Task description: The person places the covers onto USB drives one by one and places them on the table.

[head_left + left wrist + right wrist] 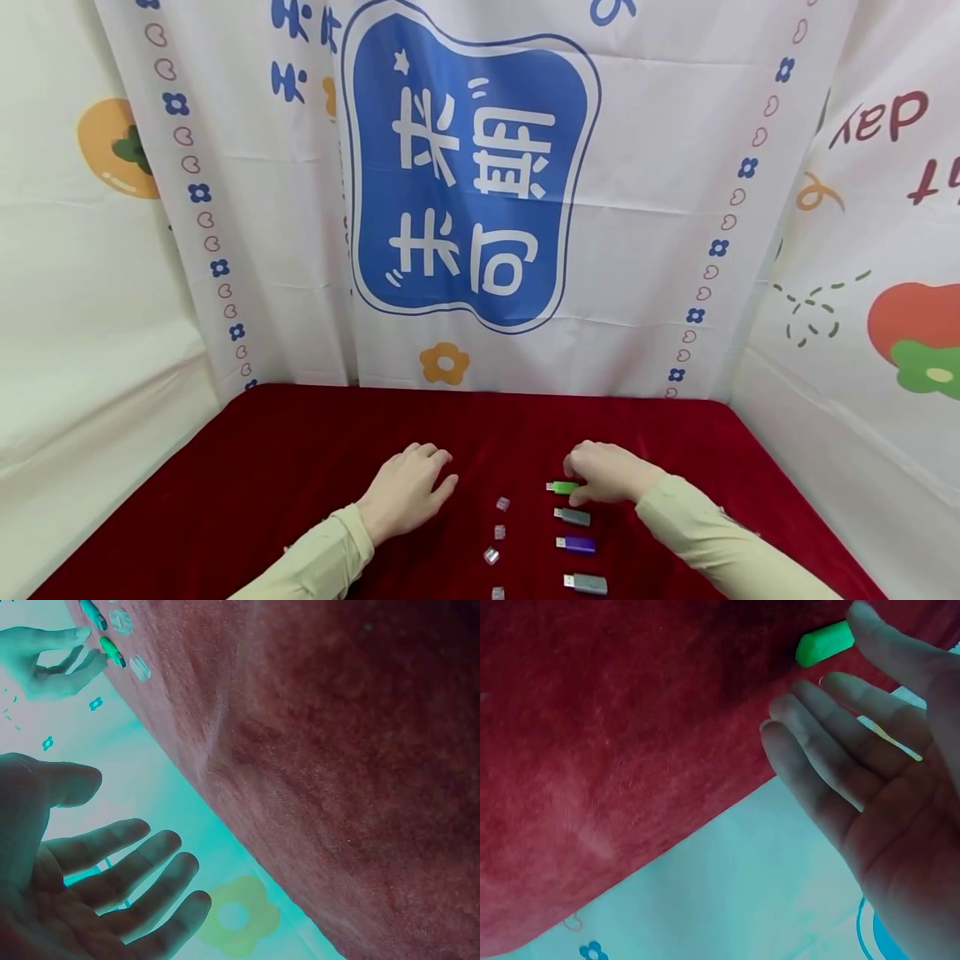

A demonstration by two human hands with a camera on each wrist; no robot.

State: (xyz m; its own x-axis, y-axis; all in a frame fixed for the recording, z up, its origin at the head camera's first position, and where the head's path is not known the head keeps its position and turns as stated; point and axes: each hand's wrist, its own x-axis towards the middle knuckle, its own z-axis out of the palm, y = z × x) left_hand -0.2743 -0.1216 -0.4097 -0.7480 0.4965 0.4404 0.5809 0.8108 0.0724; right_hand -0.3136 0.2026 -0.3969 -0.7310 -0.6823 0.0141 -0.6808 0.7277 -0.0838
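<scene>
Above the green USB stick (564, 487) hovers my right hand (606, 473), its thumb and fingers parted on either side of the stick. In the right wrist view the green USB stick (826, 643) lies on the cloth by the thumb tip, and no grip on it shows. Nearer me in the same column are a grey USB stick (573, 517), a purple USB stick (577, 545) and another grey USB stick (587, 583). My left hand (408, 490) holds nothing, its fingers loosely spread in the left wrist view, left of a small clear plastic piece (503, 503).
Several small clear plastic pieces (499, 532) form a column left of the USB sticks. A dark red cloth (300, 450) covers the table. Printed white curtains (645, 208) stand behind the table and along both sides.
</scene>
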